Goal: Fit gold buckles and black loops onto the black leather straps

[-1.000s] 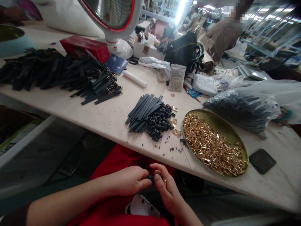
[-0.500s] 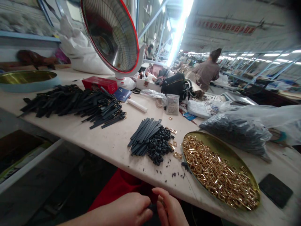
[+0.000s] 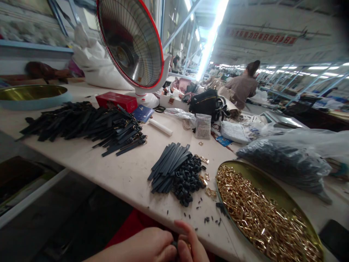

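Two-handed fine work before the pale, flat worktop. The left hand and right hand close on a small dark piece, mostly hidden between them. The step in hand appears to be close manipulation; the next move likely calls for a steady pinch. Beyond lie flat dark-grey strips.

Toward seven o'clock in my view, I wear red cloth, plain where it shows, darker in its folds. My left grip, near six, is bare and rounded, its forearm bare too. My right grip is bare, with slender fingers.
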A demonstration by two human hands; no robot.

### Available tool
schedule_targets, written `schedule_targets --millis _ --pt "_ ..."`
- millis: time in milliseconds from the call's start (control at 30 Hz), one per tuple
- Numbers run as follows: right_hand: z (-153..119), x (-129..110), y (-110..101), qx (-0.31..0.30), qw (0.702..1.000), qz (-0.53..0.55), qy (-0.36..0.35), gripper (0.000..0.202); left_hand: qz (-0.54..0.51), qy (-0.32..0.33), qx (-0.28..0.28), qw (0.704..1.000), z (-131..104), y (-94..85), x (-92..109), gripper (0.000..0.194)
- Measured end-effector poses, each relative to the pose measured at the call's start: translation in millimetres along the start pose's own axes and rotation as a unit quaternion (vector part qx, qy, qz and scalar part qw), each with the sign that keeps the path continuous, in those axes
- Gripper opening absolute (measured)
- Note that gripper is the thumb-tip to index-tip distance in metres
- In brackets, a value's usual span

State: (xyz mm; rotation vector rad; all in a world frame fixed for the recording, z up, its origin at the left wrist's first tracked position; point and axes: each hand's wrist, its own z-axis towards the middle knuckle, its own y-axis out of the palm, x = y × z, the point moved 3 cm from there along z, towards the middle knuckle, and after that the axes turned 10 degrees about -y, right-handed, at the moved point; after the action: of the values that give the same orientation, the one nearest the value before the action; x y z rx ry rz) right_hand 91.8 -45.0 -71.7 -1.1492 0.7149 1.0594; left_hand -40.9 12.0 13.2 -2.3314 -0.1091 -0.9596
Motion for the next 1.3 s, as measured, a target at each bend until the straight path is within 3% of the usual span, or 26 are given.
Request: schedule_targets --millis 100,167,267,367,500,600,667,800,933,1067,1133,1200,1300 --pt "25 8 -7 0.042 0.996 0.074 -0.010 0.062 0.084 -0.070 0.199 0.974 16 -59.1 -39 0.034" --pt "36 18 -15 0.078 0.995 0.056 -0.008 0.060 0.168 -0.156 0.338 0.913 26 -109.6 -68 0.038" --pt "37 37 -20 0.092 0.996 -0.002 0.007 0.048 0.201 -0.200 0.424 0.860 48 -165.8 -90 0.036" --pt "34 44 -22 0.091 0.994 -0.052 0.017 0.039 0.224 -0.172 0.459 0.842 81 -183.2 -79 0.040" --pt "39 26 -41 0.074 0.991 -0.115 0.016 0.036 0.229 -0.107 0.405 0.879 142 -171.0 -46 0.028" --pt "44 17 -71 0.048 0.981 -0.184 0.039 0.031 0.214 -0.122 0.371 0.895 178 -166.8 -36 0.022" --pt "43 18 -95 0.066 0.969 -0.234 0.050 0.029 0.204 -0.133 0.365 0.899 188 -168.7 -36 0.021" --pt "49 27 -125 0.087 0.937 -0.333 0.051 0.023 0.179 -0.127 0.386 0.896 176 -172.8 -34 0.025" --pt "79 29 -124 0.016 0.893 -0.448 0.037 0.022 0.142 -0.091 0.402 0.900 135 -157.2 -13 0.034" --pt "93 23 -130 -0.006 0.866 -0.499 0.044 0.019 0.085 -0.020 0.320 0.943 84 -105.2 7 0.028" --pt "84 20 -140 0.003 0.863 -0.504 0.050 0.019 -0.063 0.006 0.195 0.979 64 -67.5 8 0.027" --pt "69 19 -150 0.011 0.857 -0.512 0.062 0.021 -0.194 -0.014 0.092 0.976 50 -29.5 4 0.030" --pt "50 19 -152 -0.022 0.849 -0.524 0.063 0.017 -0.326 -0.059 0.010 0.943 44 17.3 1 0.031"
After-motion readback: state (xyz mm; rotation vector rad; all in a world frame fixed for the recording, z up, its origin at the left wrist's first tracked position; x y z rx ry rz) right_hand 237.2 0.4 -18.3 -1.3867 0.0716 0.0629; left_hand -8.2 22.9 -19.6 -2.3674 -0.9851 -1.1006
